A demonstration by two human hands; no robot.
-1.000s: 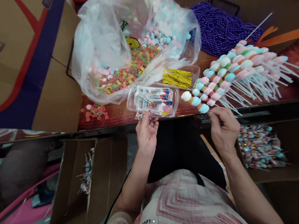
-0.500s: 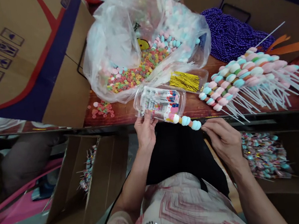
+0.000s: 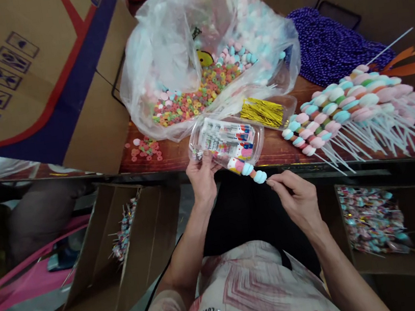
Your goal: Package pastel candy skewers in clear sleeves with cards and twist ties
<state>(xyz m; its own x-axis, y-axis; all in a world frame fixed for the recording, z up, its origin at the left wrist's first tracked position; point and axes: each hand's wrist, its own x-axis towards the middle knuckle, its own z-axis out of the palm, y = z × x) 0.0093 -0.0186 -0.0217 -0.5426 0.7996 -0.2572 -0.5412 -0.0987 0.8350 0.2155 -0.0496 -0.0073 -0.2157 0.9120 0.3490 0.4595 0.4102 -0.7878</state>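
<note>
Head, left hand: pinching clear printed plastic sleeve
Right hand: pinching pastel rounded-candy skewer
Both: near wooden table's front edge

The worktop was reddish-brown, glossy and wood-like. The bag was thin, crinkled clear plastic; the tray, smooth clear plastic. The ties had a shiny metallic-yellow finish. The box was matt brown cardboard.

"LOVE" on printed shirt
</note>
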